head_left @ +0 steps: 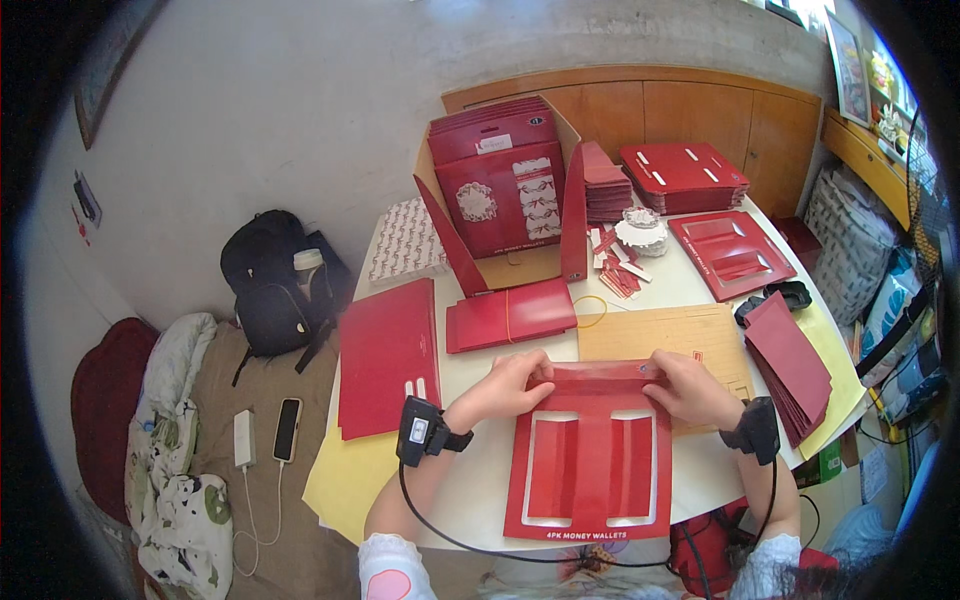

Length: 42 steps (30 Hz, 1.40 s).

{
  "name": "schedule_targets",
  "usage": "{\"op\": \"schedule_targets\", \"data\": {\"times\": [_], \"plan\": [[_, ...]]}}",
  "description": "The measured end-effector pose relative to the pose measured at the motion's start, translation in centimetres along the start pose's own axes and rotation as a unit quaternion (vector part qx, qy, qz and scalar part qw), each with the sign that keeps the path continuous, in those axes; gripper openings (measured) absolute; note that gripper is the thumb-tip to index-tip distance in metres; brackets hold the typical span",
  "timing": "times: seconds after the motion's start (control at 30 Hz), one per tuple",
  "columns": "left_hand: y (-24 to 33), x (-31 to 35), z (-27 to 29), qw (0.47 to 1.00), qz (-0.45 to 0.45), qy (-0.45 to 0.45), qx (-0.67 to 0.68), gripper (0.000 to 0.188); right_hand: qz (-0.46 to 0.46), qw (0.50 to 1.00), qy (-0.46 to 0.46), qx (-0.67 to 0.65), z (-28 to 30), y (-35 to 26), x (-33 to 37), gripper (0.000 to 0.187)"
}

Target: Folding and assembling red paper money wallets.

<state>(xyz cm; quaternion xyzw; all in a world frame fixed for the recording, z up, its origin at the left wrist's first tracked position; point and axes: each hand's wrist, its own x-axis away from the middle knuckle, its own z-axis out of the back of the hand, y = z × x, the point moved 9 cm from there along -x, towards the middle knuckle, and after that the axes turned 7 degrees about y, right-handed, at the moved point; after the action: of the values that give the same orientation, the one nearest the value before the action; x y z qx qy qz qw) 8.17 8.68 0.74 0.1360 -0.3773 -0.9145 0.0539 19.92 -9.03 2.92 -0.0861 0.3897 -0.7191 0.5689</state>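
Observation:
A red cardboard pack (592, 470) with two white-edged windows lies at the table's near edge, red strips showing through the windows. My left hand (512, 385) pinches its far left corner between thumb and fingers. At the far right corner my right hand (692, 388) grips the same top flap, which looks bent up. Under and beyond the right hand lies a tan cardboard sheet (640, 330). Just past my left hand is a bundle of red envelopes (512, 315) held by a yellow rubber band. Black devices are strapped to both my wrists, with cables hanging down.
A display box (574, 200) full of red packs stands at the back. Around it are stacked red cards (685, 170), white round labels (641, 232), and a finished-looking windowed pack (735, 255). Red sheets (390, 350) lie left, dark red envelopes (788, 370) right. A backpack (275, 280) sits beyond the table.

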Motion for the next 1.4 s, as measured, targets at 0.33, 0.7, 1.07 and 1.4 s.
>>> {"op": "schedule_targets", "data": {"times": [0.33, 0.7, 1.07, 1.4], "plan": [[3.0, -0.1, -2.8, 0.994, -0.063, -0.004, -0.09, 0.011, 0.048, 0.998, -0.022, 0.039, -2.6, -2.0, -0.9, 0.013], [4.2, 0.1, -1.0, 0.976, -0.112, 0.12, -0.146, 0.021, -0.07, 0.996, -0.001, -0.061, -2.6, 0.1, -0.8, 0.012], [7.9, 2.3, -2.8, 0.921, -0.048, 0.03, -0.386, 0.08, -0.213, 0.955, 0.047, -0.201, -1.4, 3.2, 0.9, 0.019], [7.8, 3.3, -4.0, 0.921, -0.042, 0.001, -0.388, 0.06, -0.09, 0.993, 0.063, -0.052, 0.9, 1.7, 0.9, 0.021]]}}
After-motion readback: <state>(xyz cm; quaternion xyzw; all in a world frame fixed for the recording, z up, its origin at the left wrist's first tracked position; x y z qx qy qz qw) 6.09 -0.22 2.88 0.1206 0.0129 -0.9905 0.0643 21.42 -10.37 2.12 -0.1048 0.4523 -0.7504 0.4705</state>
